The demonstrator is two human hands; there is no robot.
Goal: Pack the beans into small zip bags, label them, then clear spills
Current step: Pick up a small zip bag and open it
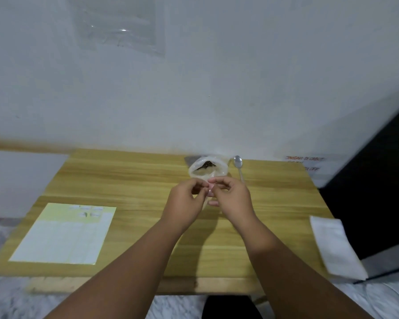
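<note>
While both hands meet over the middle of the wooden table (136, 176), the big open bag of beans (207, 169) stands at the far edge against the wall. Its mouth is rolled wide, with dark beans showing inside.

Just in front of that bean bag, on the person's side of it, the left hand (184, 203) and right hand (230, 199) are drawn close together. Their fingers are curled and their thumbs and fingertips pinch a small zip bag (208, 195) between them. That little bag is clear and blurred, so I can only make out a pale sliver of plastic held above the tabletop. I cannot tell whether its seal is open or pressed closed, nor whether anything is in it.

Just to the right of the bean bag lies a metal spoon (238, 165), bowl toward the wall and handle pointing back at the person. Well off to the left of the bean bag and nearer the person, a label sheet (62, 238) lies flat, with a few stickers missing from its top rows. Far to the right of the bean bag, a folded white cloth (334, 245) hangs over the table's edge.
</note>
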